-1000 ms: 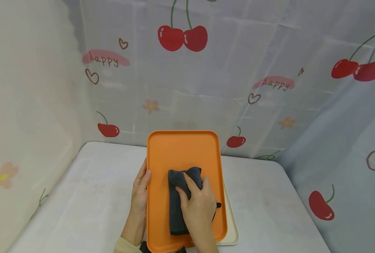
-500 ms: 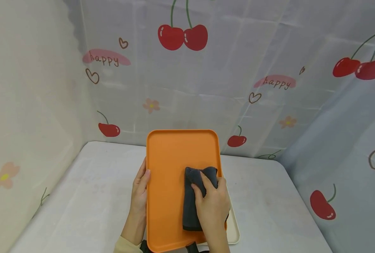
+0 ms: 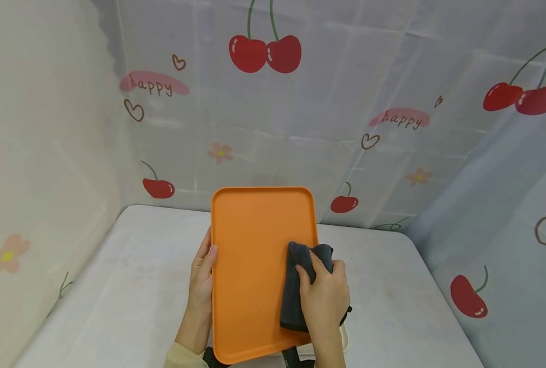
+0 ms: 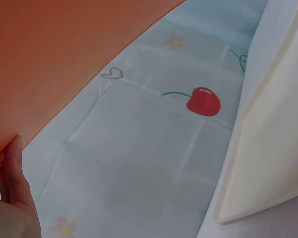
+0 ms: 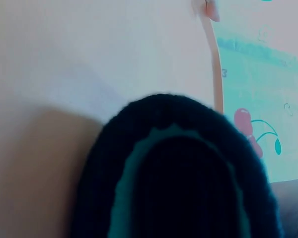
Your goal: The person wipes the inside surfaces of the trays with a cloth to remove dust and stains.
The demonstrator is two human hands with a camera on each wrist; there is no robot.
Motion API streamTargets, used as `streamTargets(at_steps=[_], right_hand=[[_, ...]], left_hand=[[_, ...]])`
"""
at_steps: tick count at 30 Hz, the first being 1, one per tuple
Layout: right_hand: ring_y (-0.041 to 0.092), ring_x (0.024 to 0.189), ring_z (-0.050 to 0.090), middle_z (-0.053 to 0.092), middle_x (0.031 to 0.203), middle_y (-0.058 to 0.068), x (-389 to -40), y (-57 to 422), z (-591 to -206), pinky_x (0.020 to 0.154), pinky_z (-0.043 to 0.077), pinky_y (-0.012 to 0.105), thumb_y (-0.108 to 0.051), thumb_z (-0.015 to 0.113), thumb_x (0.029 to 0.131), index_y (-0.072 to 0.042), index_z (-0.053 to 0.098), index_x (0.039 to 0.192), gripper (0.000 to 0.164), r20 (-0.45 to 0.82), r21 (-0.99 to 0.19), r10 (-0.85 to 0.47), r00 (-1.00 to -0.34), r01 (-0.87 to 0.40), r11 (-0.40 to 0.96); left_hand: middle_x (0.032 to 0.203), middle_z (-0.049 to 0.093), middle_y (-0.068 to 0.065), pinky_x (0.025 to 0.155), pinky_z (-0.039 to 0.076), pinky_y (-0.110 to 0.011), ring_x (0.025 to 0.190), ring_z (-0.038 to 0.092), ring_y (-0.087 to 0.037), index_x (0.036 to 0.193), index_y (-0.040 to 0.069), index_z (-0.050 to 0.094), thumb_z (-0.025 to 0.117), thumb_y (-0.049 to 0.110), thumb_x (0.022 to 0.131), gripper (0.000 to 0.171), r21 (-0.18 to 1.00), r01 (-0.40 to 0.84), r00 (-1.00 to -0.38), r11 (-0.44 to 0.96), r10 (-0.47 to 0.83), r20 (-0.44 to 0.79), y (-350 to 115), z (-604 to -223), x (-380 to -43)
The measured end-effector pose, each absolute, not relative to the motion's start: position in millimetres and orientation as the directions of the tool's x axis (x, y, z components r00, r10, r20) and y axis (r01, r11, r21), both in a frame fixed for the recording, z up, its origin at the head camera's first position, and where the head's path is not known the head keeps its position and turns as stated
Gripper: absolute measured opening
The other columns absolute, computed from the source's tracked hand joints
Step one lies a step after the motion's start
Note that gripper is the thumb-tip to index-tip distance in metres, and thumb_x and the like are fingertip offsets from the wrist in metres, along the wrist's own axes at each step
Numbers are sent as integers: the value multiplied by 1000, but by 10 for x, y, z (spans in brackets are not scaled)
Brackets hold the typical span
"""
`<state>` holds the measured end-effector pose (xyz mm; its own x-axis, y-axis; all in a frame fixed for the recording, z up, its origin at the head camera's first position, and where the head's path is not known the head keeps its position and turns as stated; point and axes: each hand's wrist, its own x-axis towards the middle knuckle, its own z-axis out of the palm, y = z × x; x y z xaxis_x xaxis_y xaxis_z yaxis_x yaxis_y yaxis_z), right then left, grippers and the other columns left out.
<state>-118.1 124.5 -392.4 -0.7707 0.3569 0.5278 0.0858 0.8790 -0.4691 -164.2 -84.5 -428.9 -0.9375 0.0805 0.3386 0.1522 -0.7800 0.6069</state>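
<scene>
An orange rectangular tray is held up, tilted, above the table. My left hand grips its left edge, thumb at the rim and fingers behind; the left wrist view shows the tray's underside and part of that hand. A folded dark grey cloth lies against the tray's right side, bunched at the top in the fingers of my right hand. The right wrist view is mostly filled by the dark cloth. A cream tray is below, largely hidden behind the orange one in the head view.
The white table extends to both sides. Behind it hangs a pale curtain printed with cherries, hearts and flowers, with further printed panels at left and right. A black strap shows near the right wrist.
My right hand has slid the cloth rightward across the orange tray, from its middle to its right edge. The left hand keeps its grip; the tray has tilted slightly.
</scene>
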Motion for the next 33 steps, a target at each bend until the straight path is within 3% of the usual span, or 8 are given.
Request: streamTargets(at_steps=[19,33], right_hand=[[27,67,55,55,95,19,-1150,1147,-3980,50,46,38,-32,79,82,-15,73,117,39,544,-459,356,-760,85,884],[27,65,56,57,95,19,-1099,948,-4007,50,47,38,-31,85,75,-16,74,113,42,628,-381,247,-738,-15,924]], left_hand=[[141,54,13,98,51,-23,121,58,-4,155,22,29,36,16,107,49,616,99,-961,-782,86,263,-809,-4264,-1623],[142,52,15,99,50,-22,122,56,-3,158,18,19,36,20,107,53,645,96,-961,-758,100,259,-795,-4278,-1621]])
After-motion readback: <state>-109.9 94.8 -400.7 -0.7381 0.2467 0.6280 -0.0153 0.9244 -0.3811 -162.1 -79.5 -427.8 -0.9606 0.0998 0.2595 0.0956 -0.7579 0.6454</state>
